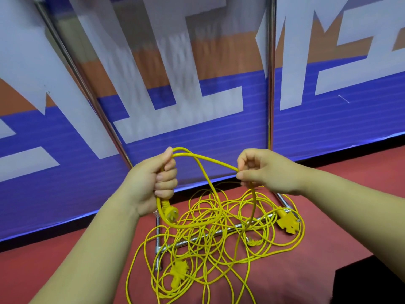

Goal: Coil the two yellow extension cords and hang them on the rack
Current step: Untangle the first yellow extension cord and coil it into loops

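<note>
Item: two thin yellow plastic-sheathed extension cords (pixel 210 244), lying mostly as one loose tangle on the red floor (pixel 324 242) and draped over the base bars of the chrome tubular metal rack (pixel 270 84); which strand belongs to which cord cannot be told. Left hand (pixel 163 178): fingers curled round one cord just above its yellow moulded plug (pixel 169 215), which hangs below the fist, with one loop, perhaps two, gathered there. Right hand (pixel 260 170): thumb and fingers pinching the same cord further along, the strand arching between the hands and dropping from the right hand into the tangle. Two yellow blocky socket ends (pixel 287 222) rest on the floor, one by the right base bar, one at the near side of the pile. Progress, as judged: coiling of the first cord barely begun, nearly all its length left to gather; second cord not yet taken up; nothing hung on the rack uprights in view. Backdrop: blue, white and orange printed panel (pixel 197 150).
</note>
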{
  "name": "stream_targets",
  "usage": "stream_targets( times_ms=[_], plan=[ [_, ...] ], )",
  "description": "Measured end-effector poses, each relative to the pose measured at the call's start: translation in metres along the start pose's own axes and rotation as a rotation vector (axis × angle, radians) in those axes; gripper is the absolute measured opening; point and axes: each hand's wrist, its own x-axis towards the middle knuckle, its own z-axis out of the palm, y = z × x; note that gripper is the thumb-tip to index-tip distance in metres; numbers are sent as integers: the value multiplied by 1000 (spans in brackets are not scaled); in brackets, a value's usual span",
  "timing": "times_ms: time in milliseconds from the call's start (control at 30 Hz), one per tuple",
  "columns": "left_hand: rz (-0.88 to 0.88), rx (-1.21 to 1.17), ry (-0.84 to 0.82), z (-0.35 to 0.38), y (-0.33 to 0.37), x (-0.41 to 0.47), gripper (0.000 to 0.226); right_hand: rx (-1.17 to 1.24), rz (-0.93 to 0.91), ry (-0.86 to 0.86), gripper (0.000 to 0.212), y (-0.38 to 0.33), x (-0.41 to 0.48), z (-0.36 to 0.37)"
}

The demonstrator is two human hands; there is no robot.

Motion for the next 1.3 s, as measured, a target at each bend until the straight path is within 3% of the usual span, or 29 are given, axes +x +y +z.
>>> stream_targets(
  times_ms=[167, 333, 600, 733, 1033, 1300],
  plan=[
    [-38, 220, -14, 4, -16, 0, 30, 111, 22, 190, 11, -2, 5, 5],
    [-41, 219, 8, 8, -23, 3, 24, 119, 14, 290, 11, -9, 7, 8],
    [90, 536, 119, 20, -43, 11, 8, 258, 54, 326, 13, -22, 6, 16],
    [103, 572, 96, 31, -55, 15, 20, 436, 67, 326, 14, -32, 4, 22],
    [50, 589, -28, 43, -62, 19, 33, 516, 71, 394, 12, -38, 3, 21],
    [42, 622, -9, 56, -65, 19, 10, 521, 52, 415, 12, -38, 3, 19]
  ],
)
